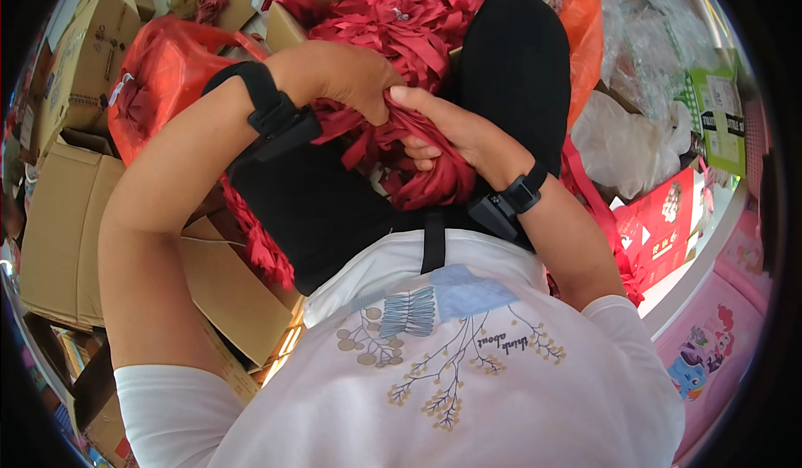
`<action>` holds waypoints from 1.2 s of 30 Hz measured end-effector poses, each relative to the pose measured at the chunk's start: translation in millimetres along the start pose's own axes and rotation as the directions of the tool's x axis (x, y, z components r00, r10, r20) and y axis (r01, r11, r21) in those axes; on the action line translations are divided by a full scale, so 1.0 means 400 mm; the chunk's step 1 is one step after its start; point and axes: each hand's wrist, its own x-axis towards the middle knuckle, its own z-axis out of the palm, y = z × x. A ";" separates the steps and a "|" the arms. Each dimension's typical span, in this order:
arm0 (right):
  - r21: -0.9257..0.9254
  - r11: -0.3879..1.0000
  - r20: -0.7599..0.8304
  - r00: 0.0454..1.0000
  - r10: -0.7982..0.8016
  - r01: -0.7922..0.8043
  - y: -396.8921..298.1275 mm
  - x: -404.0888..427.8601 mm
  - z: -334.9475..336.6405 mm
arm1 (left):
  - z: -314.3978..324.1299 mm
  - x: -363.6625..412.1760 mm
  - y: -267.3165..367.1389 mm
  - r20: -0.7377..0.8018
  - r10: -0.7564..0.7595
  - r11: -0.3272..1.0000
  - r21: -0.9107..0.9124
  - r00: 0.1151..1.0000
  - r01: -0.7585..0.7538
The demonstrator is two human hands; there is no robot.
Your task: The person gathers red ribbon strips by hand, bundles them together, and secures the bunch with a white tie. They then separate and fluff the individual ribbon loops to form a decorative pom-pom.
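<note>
A bundle of red ribbon strips (432,177) hangs in folds over my lap. My right hand (448,123) is wrapped around it, with the thumb on top and the fingers curled underneath. Against that thumb, my left hand (354,80) bends down and pinches the upper part of the bundle; most of its fingers are hidden behind the hand. Loose strips dangle beneath my left hand. Just beyond both hands, a heap of similar red strips (395,23) fills an open cardboard box (285,26).
Cardboard boxes (69,224) crowd the left side, near a red plastic bag (169,73). My raised knee (517,61) stands right of the heap. Clear plastic wrapping (645,42), an orange bag (583,42), a red printed box (658,230) and a green package (720,117) lie to the right.
</note>
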 end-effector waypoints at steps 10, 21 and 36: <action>0.310 0.950 0.055 0.998 0.003 -0.020 -0.034 -0.012 -0.005 | -0.054 0.050 -0.047 -0.444 0.161 0.888 0.454 0.882 0.066; 0.491 0.848 0.141 0.943 -0.302 0.198 -0.052 -0.039 -0.010 | 0.104 -0.110 0.091 -0.890 0.137 0.989 0.099 0.436 -0.109; 0.366 0.869 0.072 0.921 -0.383 0.333 -0.026 -0.037 -0.020 | 0.216 -0.112 0.156 -0.962 0.179 0.976 0.201 0.204 0.088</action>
